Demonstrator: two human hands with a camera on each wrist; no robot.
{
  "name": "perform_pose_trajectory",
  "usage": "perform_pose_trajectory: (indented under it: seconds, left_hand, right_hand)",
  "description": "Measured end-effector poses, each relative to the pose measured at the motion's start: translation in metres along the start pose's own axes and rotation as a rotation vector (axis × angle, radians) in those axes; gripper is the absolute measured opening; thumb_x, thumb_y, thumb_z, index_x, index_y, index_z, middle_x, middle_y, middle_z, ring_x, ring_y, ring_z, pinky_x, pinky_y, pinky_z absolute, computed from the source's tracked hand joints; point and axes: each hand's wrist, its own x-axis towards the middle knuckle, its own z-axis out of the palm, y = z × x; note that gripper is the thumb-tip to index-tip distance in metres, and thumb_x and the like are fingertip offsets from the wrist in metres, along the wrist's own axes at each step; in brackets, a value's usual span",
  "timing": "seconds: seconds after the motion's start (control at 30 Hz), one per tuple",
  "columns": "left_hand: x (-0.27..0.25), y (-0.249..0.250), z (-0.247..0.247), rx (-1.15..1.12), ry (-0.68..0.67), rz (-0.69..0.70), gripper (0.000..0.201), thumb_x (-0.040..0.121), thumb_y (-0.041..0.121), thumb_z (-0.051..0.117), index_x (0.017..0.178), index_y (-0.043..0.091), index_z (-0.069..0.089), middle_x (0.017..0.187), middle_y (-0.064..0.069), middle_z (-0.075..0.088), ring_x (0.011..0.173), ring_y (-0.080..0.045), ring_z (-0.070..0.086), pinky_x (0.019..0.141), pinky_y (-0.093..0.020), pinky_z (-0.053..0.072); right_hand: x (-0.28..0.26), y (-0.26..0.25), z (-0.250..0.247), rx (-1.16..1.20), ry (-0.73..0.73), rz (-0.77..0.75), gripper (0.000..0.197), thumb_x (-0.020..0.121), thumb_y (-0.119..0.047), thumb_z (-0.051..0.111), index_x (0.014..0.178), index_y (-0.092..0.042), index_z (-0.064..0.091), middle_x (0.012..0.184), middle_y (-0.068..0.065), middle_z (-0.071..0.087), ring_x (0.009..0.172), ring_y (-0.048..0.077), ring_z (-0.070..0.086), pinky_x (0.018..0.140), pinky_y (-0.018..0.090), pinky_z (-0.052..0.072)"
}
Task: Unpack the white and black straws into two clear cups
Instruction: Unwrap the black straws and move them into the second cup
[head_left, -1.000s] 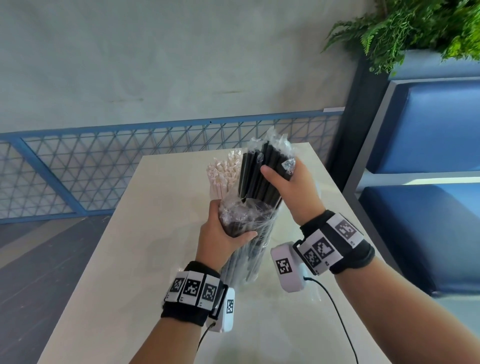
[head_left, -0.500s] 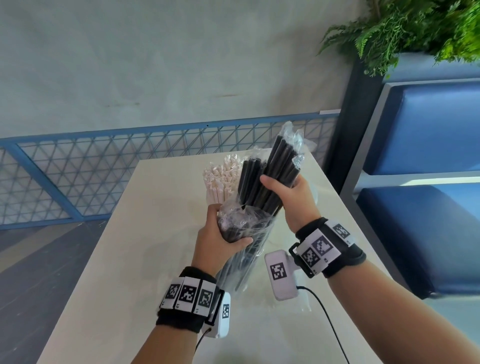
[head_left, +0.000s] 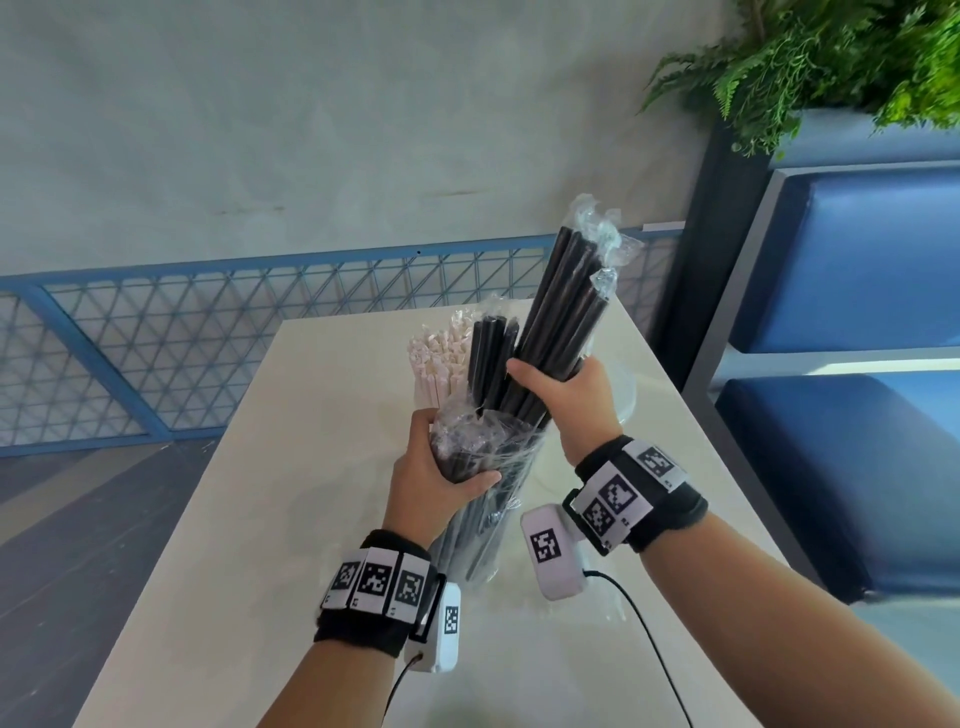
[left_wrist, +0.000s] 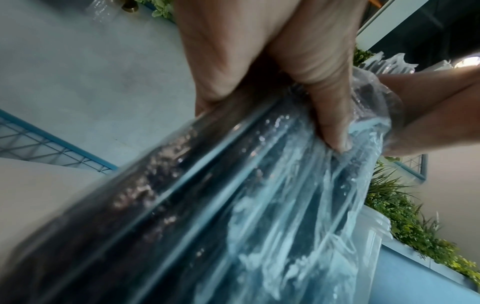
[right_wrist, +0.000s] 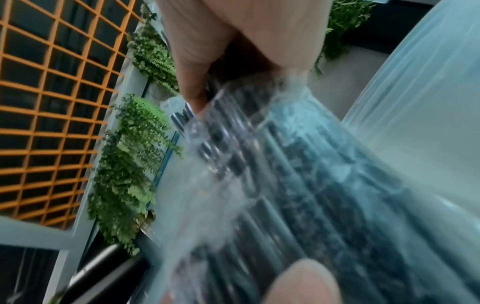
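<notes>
Clear plastic crackles in our grip above a pale table: our left hand wraps its fingers and thumb around the crumpled plastic bag, which we hold tilted just above the tabletop. Our right hand closes around a thick bunch of black straws — each in its own thin clear sleeve — that sticks up out of the bag's mouth and leans away to the right. A smaller clump of black straws sits lower in the bag, between our two hands.

Just behind the bag, white straws stand in a cluster on the table; what holds them is hidden by our left hand and the bag. A clear cup shows partly behind our right wrist.

From the left wrist, our thumb presses into the wrinkled plastic over the dark straws. From the right wrist the picture is blurred, yet the fingers plainly curl around the sleeved bunch.

Beyond the table runs a blue mesh railing; to the right, a blue padded bench and a fern above it.
</notes>
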Motion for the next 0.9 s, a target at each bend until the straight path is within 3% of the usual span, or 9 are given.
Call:
perform_pose_trajectory:
  seconds: [0.07,0.17,0.23,0.43,0.53,0.63,0.77,0.9]
  left_hand:
    - [0.001,-0.001,-0.001,0.009,0.007,-0.004,0.067,0.061,0.020,0.086,0.110,0.027,0.040,0.094,0.009,0.065,0.084,-0.003,0.063,0.066,-0.001,0.044]
    - [0.002,-0.003,-0.002,0.026,0.022,0.002,0.066,0.061,0.019,0.085,0.108,0.027,0.039,0.091,0.017,0.062,0.082,0.008,0.058,0.065,0.003,0.041]
    - [0.002,-0.005,-0.002,0.024,0.027,0.003,0.065,0.062,0.019,0.085,0.108,0.026,0.040,0.090,0.019,0.061,0.083,0.011,0.056,0.065,0.004,0.040]
    - [0.004,-0.011,0.001,0.022,0.057,0.017,0.064,0.063,0.018,0.084,0.112,0.019,0.043,0.092,0.013,0.063,0.084,0.008,0.058,0.068,0.003,0.041]
    - [0.005,-0.013,0.002,0.025,0.068,0.017,0.065,0.064,0.019,0.084,0.115,0.016,0.044,0.095,0.008,0.064,0.083,0.001,0.060,0.069,0.001,0.042]
    - [0.006,-0.015,0.001,0.027,0.081,0.018,0.063,0.066,0.018,0.083,0.116,0.016,0.044,0.094,0.009,0.064,0.083,0.003,0.060,0.067,0.003,0.041]
    - [0.006,-0.015,0.001,0.030,0.090,0.022,0.062,0.067,0.015,0.082,0.116,0.014,0.044,0.093,0.011,0.063,0.083,0.008,0.058,0.067,0.003,0.040]
    - [0.007,-0.014,0.003,0.034,0.082,0.025,0.060,0.067,0.013,0.081,0.115,0.014,0.045,0.091,0.013,0.062,0.082,0.010,0.057,0.066,0.002,0.041]
  right_hand:
    - [0.004,-0.011,-0.001,0.047,0.062,-0.020,0.029,0.076,-0.014,0.074,0.100,-0.001,0.064,0.085,0.001,0.069,0.071,0.000,0.067,0.069,0.016,0.056]
    - [0.015,-0.031,-0.005,0.164,0.078,-0.044,0.012,0.079,-0.006,0.068,0.088,-0.006,0.061,0.084,0.007,0.065,0.076,0.016,0.065,0.068,0.025,0.055]
    - [0.024,-0.043,-0.009,0.167,0.079,-0.054,0.009,0.080,-0.004,0.065,0.086,-0.005,0.059,0.083,0.009,0.062,0.074,0.019,0.061,0.063,0.023,0.055]
    - [0.040,-0.055,-0.020,0.221,0.112,-0.068,0.025,0.079,-0.003,0.064,0.100,0.008,0.058,0.074,0.003,0.059,0.069,0.017,0.060,0.067,0.030,0.054]
    - [0.042,-0.061,-0.030,0.309,0.145,-0.073,0.020,0.078,-0.004,0.063,0.096,0.002,0.055,0.076,0.006,0.059,0.070,0.020,0.059,0.066,0.032,0.054]
    - [0.049,-0.071,-0.042,0.421,0.219,-0.096,0.026,0.072,-0.003,0.062,0.095,-0.003,0.051,0.078,0.009,0.055,0.067,0.021,0.057,0.060,0.029,0.052]
    - [0.059,-0.085,-0.054,0.472,0.317,-0.154,0.028,0.060,-0.008,0.063,0.083,-0.008,0.048,0.076,0.010,0.053,0.071,0.026,0.053,0.067,0.035,0.049]
    - [0.065,-0.087,-0.058,0.419,0.417,-0.191,0.028,0.057,-0.011,0.060,0.082,-0.012,0.050,0.083,0.014,0.054,0.075,0.027,0.054,0.070,0.037,0.051]
